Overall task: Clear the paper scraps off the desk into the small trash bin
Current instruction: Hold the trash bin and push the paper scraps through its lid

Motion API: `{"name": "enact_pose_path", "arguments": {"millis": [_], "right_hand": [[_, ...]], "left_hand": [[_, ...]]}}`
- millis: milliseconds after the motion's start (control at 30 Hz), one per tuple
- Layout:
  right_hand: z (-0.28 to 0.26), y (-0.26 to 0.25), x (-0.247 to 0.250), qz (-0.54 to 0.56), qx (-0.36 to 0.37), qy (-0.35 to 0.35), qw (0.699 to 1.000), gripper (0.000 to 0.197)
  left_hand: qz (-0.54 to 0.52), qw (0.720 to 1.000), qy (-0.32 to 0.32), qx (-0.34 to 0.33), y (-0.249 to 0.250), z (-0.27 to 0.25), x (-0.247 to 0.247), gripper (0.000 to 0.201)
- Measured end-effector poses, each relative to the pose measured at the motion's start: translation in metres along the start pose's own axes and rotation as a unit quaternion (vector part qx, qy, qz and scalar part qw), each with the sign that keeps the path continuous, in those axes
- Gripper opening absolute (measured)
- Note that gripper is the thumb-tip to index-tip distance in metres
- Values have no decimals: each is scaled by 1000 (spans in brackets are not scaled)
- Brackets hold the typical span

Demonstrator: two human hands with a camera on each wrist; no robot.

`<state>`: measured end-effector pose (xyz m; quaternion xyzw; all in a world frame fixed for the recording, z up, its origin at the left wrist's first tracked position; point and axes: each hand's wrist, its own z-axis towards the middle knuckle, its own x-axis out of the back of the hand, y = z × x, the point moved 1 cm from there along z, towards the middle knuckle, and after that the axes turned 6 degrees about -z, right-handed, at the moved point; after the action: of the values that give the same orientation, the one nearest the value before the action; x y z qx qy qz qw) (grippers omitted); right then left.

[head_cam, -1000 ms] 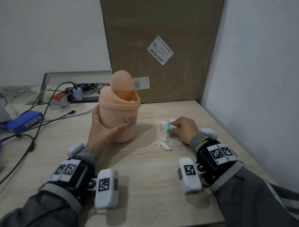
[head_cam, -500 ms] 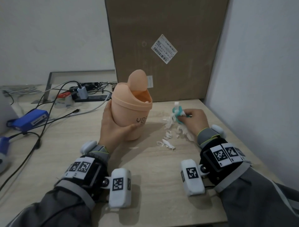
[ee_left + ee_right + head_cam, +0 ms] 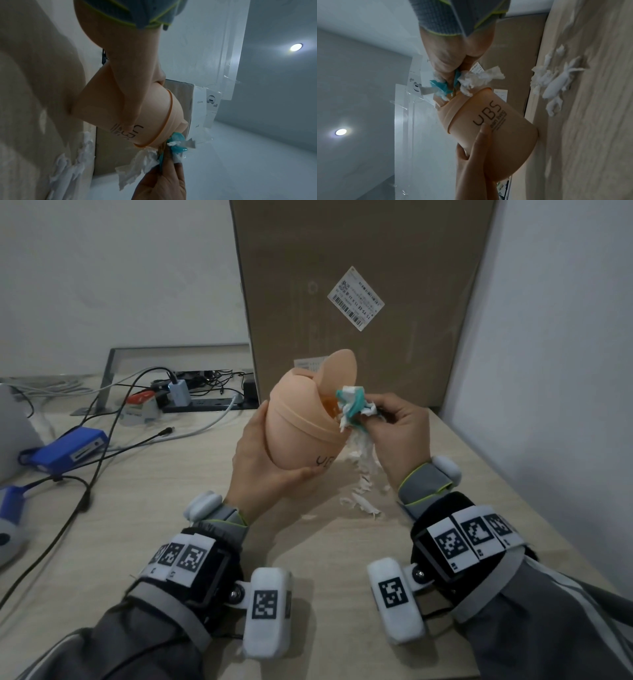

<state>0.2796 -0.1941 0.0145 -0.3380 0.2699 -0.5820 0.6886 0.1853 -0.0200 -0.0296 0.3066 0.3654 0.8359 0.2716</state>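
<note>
Handful of scraps lifted to the tipped bin's mouth.

Since half a second ago the left hand [image 3: 270,470], fingers wrapped round the peach trash bin [image 3: 301,436], has raised it off the desk [image 3: 171,508] and tilted its opening toward 3 o'clock, swing lid [image 3: 339,374] pushed up; the right hand [image 3: 397,433] has come up from the tabletop, fingers pinched tight on a wad of white and teal scraps [image 3: 352,409] now at the rim. Loose white scraps [image 3: 359,494] remain on the pale wood-grain desk at 5 o'clock of the bin. A tall cardboard box [image 3: 359,285] stands against the white wall at 12 o'clock, with a barcode label [image 3: 356,302] too small to read; cables [image 3: 85,474] and a blue device [image 3: 65,450] lie at 9 o'clock. The bin reads "UBS".
</note>
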Motion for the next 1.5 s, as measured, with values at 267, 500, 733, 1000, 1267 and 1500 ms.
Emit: {"name": "enact_pose_path", "arguments": {"millis": [267,500,733,1000,1267,1500], "right_hand": [[-3,-1,-2,-138,91,-83,983,33],[0,3,1,-199,18,-136,970,15],[2,1,4,-194,-12,-80,978,4],[-5,-14,8,-206,-70,-198,956,33],[-4,-2,4,-128,-46,-171,976,15],[-3,4,20,-160,-66,-169,970,24]], "left_hand": [[6,1000,-20,-9,4,-2,0,127],[9,999,-33,-15,9,-3,1,125],[34,998,-43,-39,5,-1,0,120],[-3,999,-29,-14,4,-2,0,127],[-31,999,-22,5,2,-3,0,125],[-36,999,-13,12,0,-2,1,126]]}}
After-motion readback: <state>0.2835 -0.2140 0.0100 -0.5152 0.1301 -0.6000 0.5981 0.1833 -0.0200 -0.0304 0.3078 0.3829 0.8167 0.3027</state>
